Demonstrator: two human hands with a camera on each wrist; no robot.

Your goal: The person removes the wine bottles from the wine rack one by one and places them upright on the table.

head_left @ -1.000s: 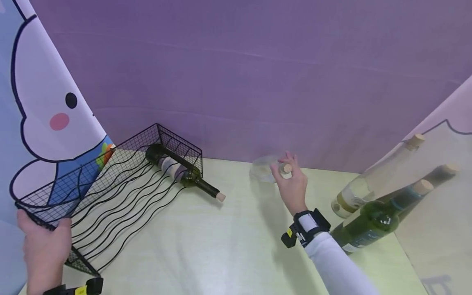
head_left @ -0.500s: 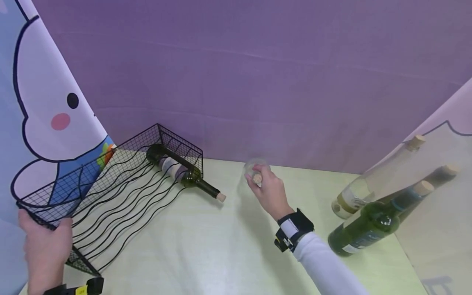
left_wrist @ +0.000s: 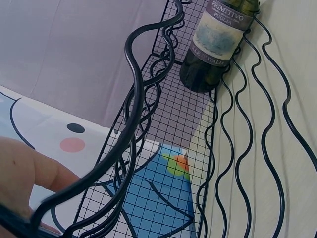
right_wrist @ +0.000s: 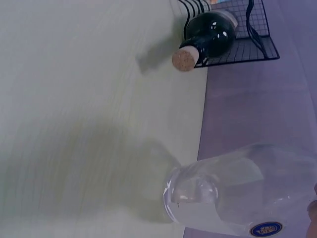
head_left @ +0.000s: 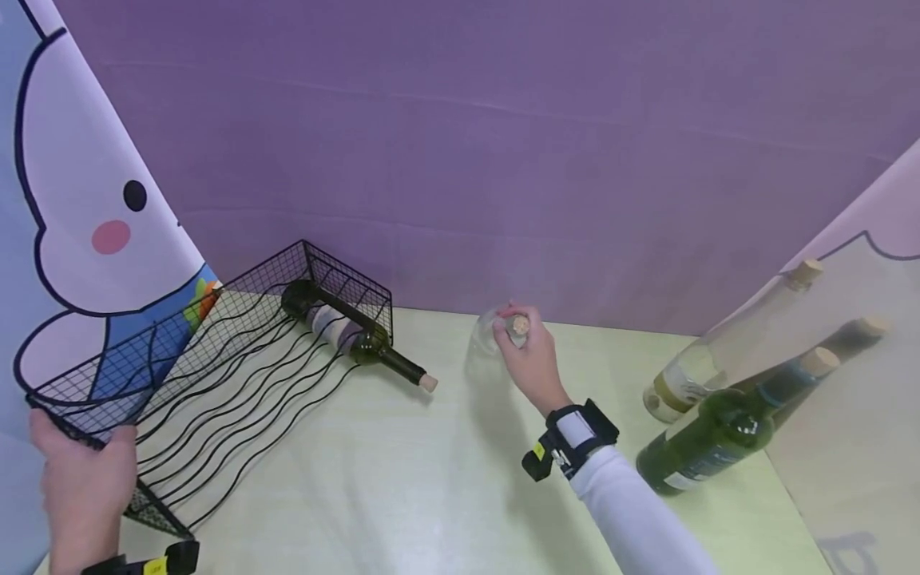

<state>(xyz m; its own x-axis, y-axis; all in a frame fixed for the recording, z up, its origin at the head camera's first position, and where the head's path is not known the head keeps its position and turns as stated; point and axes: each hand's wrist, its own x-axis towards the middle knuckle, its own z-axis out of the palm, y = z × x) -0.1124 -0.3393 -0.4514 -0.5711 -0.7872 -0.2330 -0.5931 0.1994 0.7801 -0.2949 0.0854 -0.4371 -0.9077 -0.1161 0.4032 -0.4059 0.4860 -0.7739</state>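
Near the back edge of the table, my right hand (head_left: pixel 533 363) grips the neck of a clear glass bottle (head_left: pixel 487 334) just below its cork (head_left: pixel 521 324). In the right wrist view that bottle (right_wrist: pixel 233 188) shows its round base and a small blue oval label; whether the base touches the table I cannot tell. On the left, my left hand (head_left: pixel 86 479) holds the near corner of a black wire wine rack (head_left: pixel 154 519). A dark green wine bottle (head_left: pixel 334 327) lies on the rack's far end, its corked neck pointing out to the right.
At the right stand a clear corked bottle (head_left: pixel 679 391) with a pale label, a green corked bottle (head_left: pixel 733 435), and a dark bottle (head_left: pixel 855 339) partly hidden behind it. A purple backdrop (head_left: pixel 460 160) rises along the table's (head_left: pixel 402 479) back edge.
My right hand has carried the clear bottle left from one second ago, then its neck has shifted slightly back to the right. My left hand and the rack stay put.
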